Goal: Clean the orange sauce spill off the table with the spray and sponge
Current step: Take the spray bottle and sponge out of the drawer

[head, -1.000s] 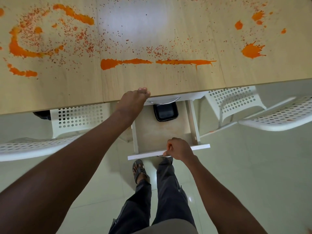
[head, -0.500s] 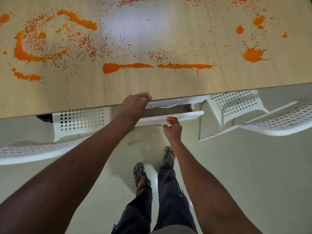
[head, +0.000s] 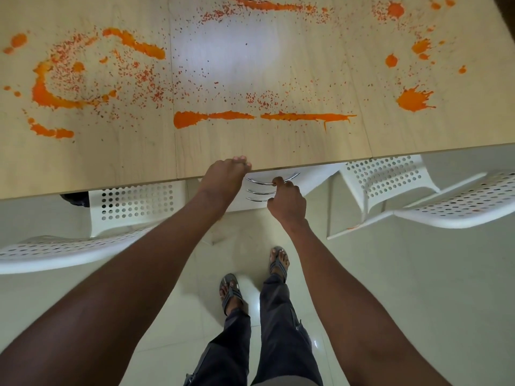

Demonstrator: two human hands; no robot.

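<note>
Hooking the top drawer handle (head: 289,177), right hand (head: 287,201) clenches it; left hand (head: 223,176) grips the bench (head: 278,151) edge; beyond them, orange sauce (head: 195,119) lies uncleaned.

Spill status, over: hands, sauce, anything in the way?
Left hand grips table edge; right hand hooks top drawer handle. Orange sauce untouched, spread wide. No spray or sponge in view; nothing in the way.
</note>
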